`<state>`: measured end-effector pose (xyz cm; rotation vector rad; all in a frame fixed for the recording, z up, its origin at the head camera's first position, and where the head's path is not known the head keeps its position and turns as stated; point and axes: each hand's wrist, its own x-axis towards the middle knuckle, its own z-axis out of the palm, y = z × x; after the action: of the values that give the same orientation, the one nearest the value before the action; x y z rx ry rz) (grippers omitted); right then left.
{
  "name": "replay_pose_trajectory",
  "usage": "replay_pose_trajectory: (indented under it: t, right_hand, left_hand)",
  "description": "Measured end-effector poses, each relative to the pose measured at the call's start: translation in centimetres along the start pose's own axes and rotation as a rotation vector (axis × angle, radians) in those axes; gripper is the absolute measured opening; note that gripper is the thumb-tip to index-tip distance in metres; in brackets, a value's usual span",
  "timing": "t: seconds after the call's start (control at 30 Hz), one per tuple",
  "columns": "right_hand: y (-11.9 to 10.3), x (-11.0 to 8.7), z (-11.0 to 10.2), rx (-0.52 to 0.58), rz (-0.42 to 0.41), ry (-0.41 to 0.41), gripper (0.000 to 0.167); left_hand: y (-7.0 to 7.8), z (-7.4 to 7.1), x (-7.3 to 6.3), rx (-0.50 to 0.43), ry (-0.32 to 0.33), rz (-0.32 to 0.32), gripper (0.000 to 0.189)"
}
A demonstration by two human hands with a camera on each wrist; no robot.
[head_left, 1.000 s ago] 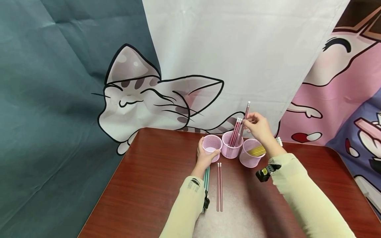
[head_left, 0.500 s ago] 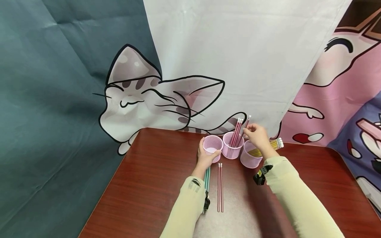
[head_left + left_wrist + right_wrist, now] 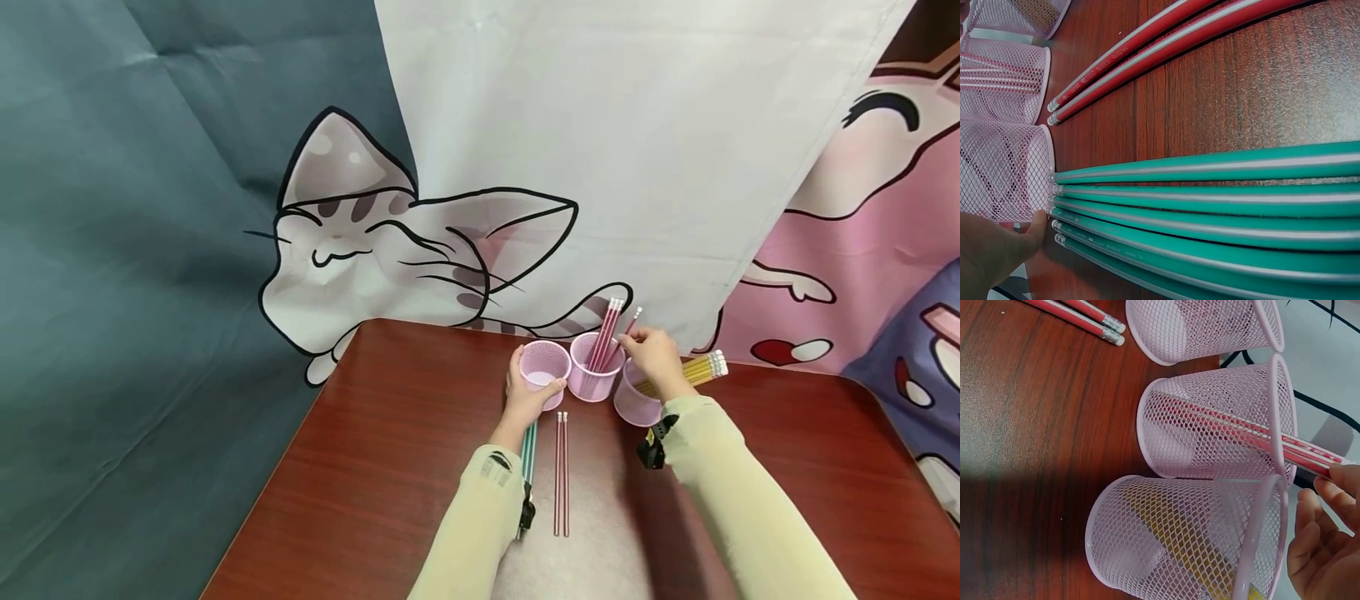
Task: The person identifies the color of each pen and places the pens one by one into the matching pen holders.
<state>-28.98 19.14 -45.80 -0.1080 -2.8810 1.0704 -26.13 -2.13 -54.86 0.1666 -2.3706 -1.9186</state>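
Observation:
My left hand (image 3: 527, 402) grips the leftmost pink mesh pencil cup (image 3: 551, 348), its thumb over the near side. No pencils show inside that cup. A bundle of red pencils (image 3: 604, 335) leans in the middle cup (image 3: 591, 387). At that cup's right rim my right hand (image 3: 658, 358) pinches one red pencil (image 3: 635, 318), which tilts right with its lower end inside the mesh. Under the right hand stands the third cup (image 3: 634, 410), with yellow pencils (image 3: 705, 367) slanting out to the right.
Two red pencils (image 3: 561, 479) lie side by side on the brown table (image 3: 390, 433). Several green pencils (image 3: 1210, 200) lie left of them, partly beneath the left forearm in the head view. A cartoon-printed cloth (image 3: 637, 150) hangs behind the table's far edge.
My right hand has come down, lowering the red pencil into the middle cup, and the pencil leans further right. The left hand stays on its cup. The head view has shifted slightly.

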Motion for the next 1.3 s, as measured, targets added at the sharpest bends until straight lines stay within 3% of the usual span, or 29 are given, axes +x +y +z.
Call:
replay_pose_trajectory:
  t: [0.4,0.8,0.97,1.07,1.17,1.3]
  right_hand:
    - [-0.1,0.3,0.6,-0.09,0.007,-0.06,0.029]
    - [-0.4,0.3,1.3,-0.089,-0.075,-0.033,0.032]
    - [-0.3,0.2,1.2,-0.1,-0.073,-0.033,0.032]
    - [-0.3,0.1,1.5,-0.09,-0.058,0.024,0.031]
    - [-0.8,-0.4,2.2,-0.06,-0.09,0.154,0.025]
    - [-2.1,-2.1,3.6,-0.046,-0.257,0.312,0.016]
  left_hand:
    - [0.0,0.2,0.0,-0.006,0.001,0.001,0.095]
    - [-0.2,0.2,0.1,-0.004,-0.003,-0.002,0.095]
    - [-0.1,0.2,0.1,-0.002,-0.002,-0.003,0.094]
    - [0.0,0.1,0.0,-0.001,-0.003,0.003,0.094]
    - [0.0,0.1,0.0,-0.006,-0.003,0.008,0.094]
    - [-0.1,0.1,0.1,-0.006,-0.005,0.012,0.094]
